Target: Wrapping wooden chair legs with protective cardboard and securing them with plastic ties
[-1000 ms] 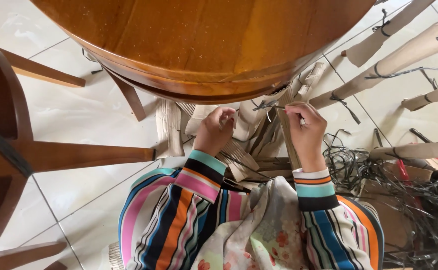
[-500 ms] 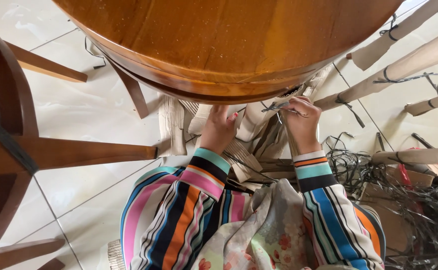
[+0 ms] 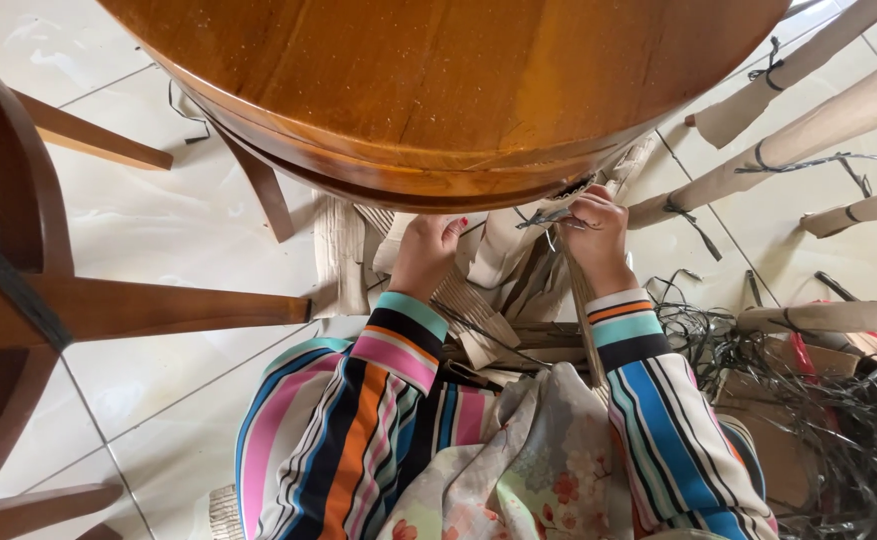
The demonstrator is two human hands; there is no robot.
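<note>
**Two hands at a paper-wrapped bundle under the round table**

Nearest the camera: two striped sleeves, one per arm, with a floral cloth (image 3: 528, 460) lying between them over the lap.

Left hand (image 3: 426, 250): fingers curled, pressing on a corrugated cardboard piece (image 3: 473, 310) just below the table edge. Whether it grips the piece or only rests on it, cannot tell; the fingertips are tucked under the rim's shadow.

Right hand (image 3: 596, 235): fingers pinched narrow on a dark strap (image 3: 548, 217) that runs around the top of a paper-wrapped bundle (image 3: 518, 255). The bundle stands between the two hands, partly hidden beneath the table.

To the right of the right sleeve: a loose tangle of dark straps (image 3: 838, 420) on the floor, too many to count, with a bit of red among them.

Further right and up: four paper-wrapped legs (image 3: 808, 130) lying on the white tiles, roughly side by side, each tied with dark strapping. Count of four holds for what shows; the lowest one lies just above the tangle.

Left side: one dark wooden chair (image 3: 18, 300), its rails reaching toward the middle.

Farthest, filling the top: one round wooden table (image 3: 438, 90), glossy orange-brown, with two slanted braces visible under it.
</note>
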